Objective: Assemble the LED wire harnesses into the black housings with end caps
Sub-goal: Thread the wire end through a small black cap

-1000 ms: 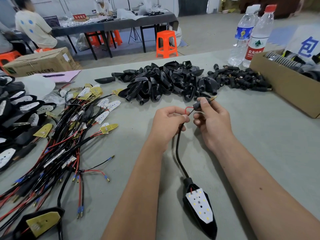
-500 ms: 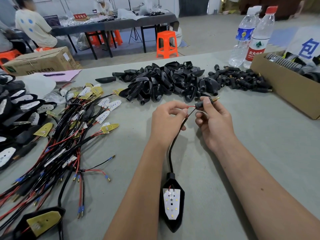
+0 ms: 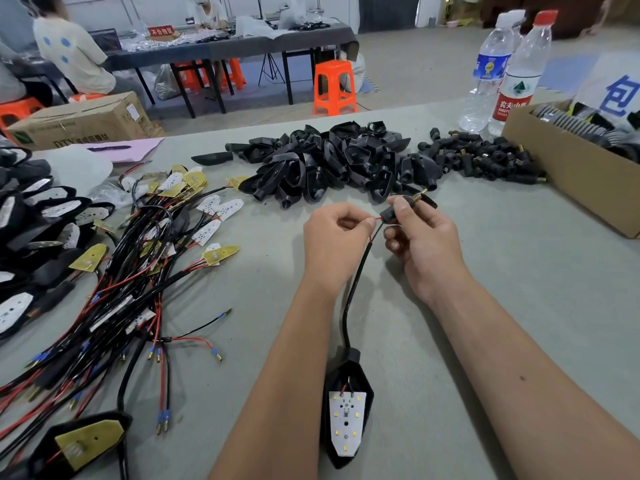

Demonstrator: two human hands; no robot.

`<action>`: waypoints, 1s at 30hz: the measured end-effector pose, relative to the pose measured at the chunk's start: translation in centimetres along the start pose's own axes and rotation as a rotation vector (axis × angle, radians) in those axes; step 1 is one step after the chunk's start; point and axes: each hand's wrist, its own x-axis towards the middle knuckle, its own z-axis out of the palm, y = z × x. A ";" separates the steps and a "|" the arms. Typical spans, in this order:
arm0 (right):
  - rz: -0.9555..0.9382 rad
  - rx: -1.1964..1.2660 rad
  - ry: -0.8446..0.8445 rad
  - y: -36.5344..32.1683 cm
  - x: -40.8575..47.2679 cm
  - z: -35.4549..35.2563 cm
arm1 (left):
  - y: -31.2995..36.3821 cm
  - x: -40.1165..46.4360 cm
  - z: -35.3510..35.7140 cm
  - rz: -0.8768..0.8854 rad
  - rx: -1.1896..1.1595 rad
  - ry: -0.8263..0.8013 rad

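The right hand point(image 3: 420, 247) has its grip pinched round a black end cap point(image 3: 393, 213) with a brass tip; the left hand point(image 3: 334, 242) pinches the red wire point(image 3: 376, 220) at the cap's mouth, above the middle of the counter point(image 3: 485, 306). The cable point(image 3: 353, 289) runs near to a housing point(image 3: 348, 407) holding a white LED board. The thin wire could kink or slip out if pushed off-line, I judge, and a tug might unseat the board. Far right, a cardboard box point(image 3: 571, 174) holds dark ribbed parts; what they are I cannot tell.
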 end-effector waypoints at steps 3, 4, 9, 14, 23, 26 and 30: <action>0.006 0.004 0.008 0.0 0.1 0.0 | 0.0 -0.3 0.6 -0.024 0.003 -0.018; 0.005 0.004 0.006 0.0 0.2 -0.1 | 0.0 -0.4 0.8 -0.030 0.001 -0.025; -0.006 -0.007 -0.001 0.1 0.4 -0.2 | 0.1 -0.3 0.9 -0.031 -0.055 -0.058; -0.034 -0.047 -0.050 0.4 0.4 -0.2 | -0.4 -0.1 0.8 -0.061 0.016 -0.024; -0.006 0.057 0.036 0.3 0.6 -0.5 | -0.2 -0.4 1.0 -0.133 -0.154 -0.122; -0.012 0.084 0.055 0.3 0.5 -0.4 | -0.1 -0.6 0.9 -0.204 -0.251 -0.126; -0.037 0.078 0.082 0.2 0.5 -0.4 | 0.3 -0.8 0.3 -0.258 -0.323 -0.209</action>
